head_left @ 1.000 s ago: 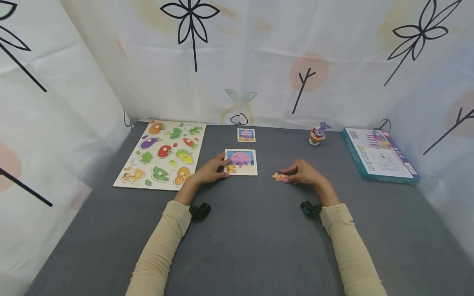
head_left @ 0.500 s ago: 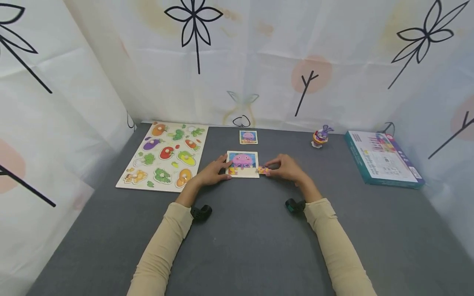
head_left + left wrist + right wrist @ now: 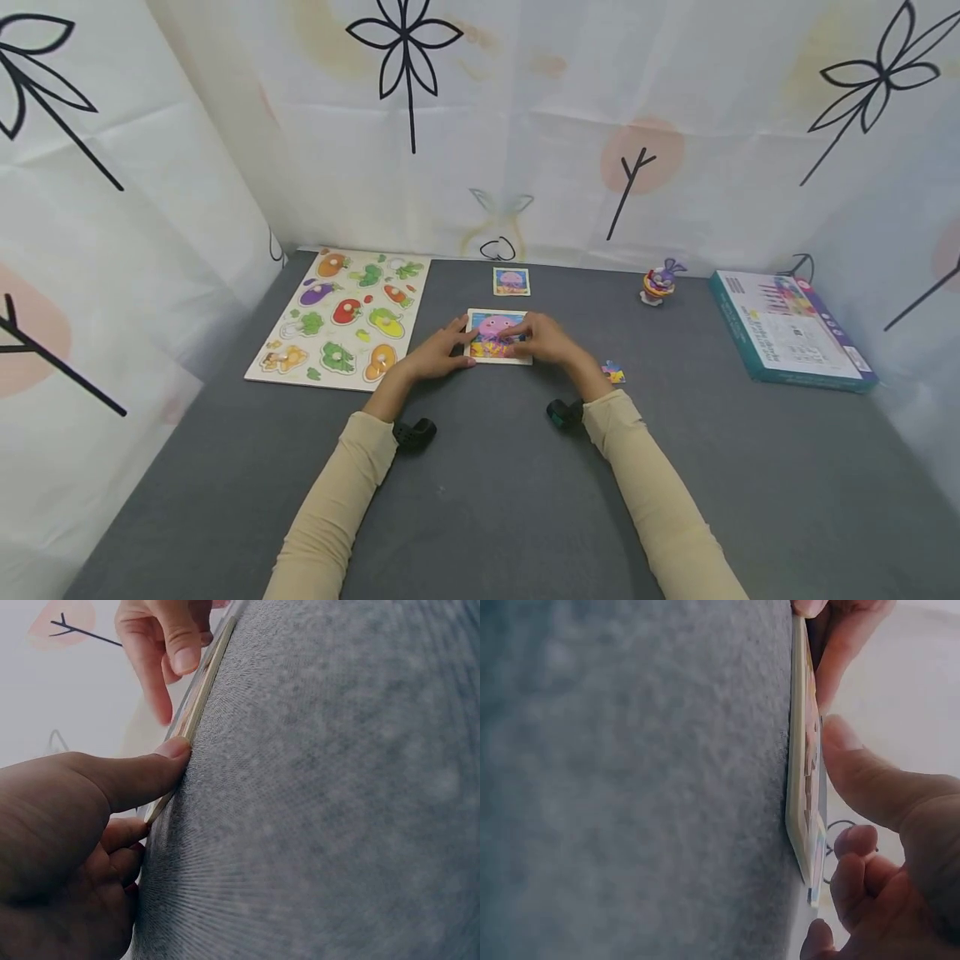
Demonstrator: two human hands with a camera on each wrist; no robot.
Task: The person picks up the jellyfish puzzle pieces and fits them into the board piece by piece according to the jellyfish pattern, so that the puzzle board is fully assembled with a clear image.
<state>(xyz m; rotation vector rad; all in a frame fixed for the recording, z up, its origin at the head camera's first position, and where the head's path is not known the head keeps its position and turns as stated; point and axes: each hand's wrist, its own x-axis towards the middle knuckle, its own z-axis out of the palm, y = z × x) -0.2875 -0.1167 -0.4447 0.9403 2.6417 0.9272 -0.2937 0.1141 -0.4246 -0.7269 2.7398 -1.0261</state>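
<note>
A small jigsaw puzzle [image 3: 495, 323] in a pale frame tray lies flat, with a pink octopus picture. My left hand [image 3: 435, 352] grips its left side, the thumb [image 3: 174, 754] against the near edge and other fingers round the corner. From the right, my right hand [image 3: 547, 340] reaches over the puzzle. Its thumb [image 3: 844, 739] and index finger are spread at the surface, touching a colourful jigsaw piece in the lower part of the picture; the hand partly covers it. Another jigsaw piece [image 3: 613, 372] lies beside the right wrist, partly hidden by it.
A small octopus picture card [image 3: 512, 282] lies behind the puzzle. At left is a large vegetable puzzle board [image 3: 348, 337]. A purple rabbit-like figurine [image 3: 657, 283] stands at the back right, near a teal-edged box [image 3: 791, 333]. A printed white curtain [image 3: 555, 100] encloses the grey table [image 3: 465, 500].
My right hand has moved left, carrying the jigsaw piece onto the puzzle's lower part, and its fingers have spread. A loose piece now shows by the right wrist. My left hand keeps its hold.
</note>
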